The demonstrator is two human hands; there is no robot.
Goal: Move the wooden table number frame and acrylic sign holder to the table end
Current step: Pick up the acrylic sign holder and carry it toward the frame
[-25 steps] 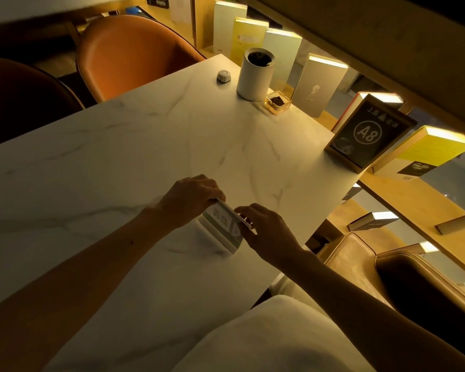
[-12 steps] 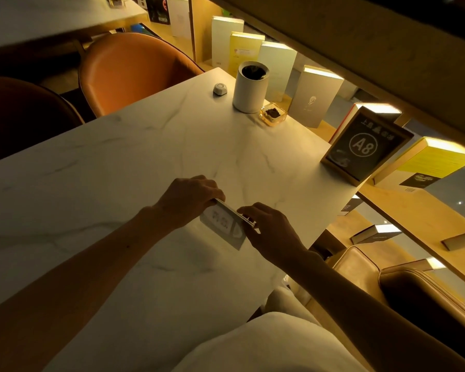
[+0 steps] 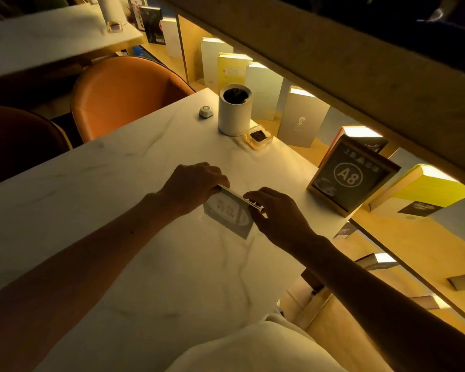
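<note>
Item one: clear acrylic sign holder (image 3: 230, 214) with printed card, mid-table on white marble tabletop (image 3: 118, 183); my left hand (image 3: 192, 185) and right hand (image 3: 277, 217) pinch its top edge. I judge it light, stiff, slippery. Item two: A8 wooden table number frame (image 3: 353, 175), upright at the right edge; heavier, best gripped by its side rails.

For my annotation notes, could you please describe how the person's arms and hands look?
Both forearms are bare up to the frame edge, with no sleeves showing. The left hand and right hand wear no gloves; no rings, watch or bracelets are visible in the dim light.
</note>
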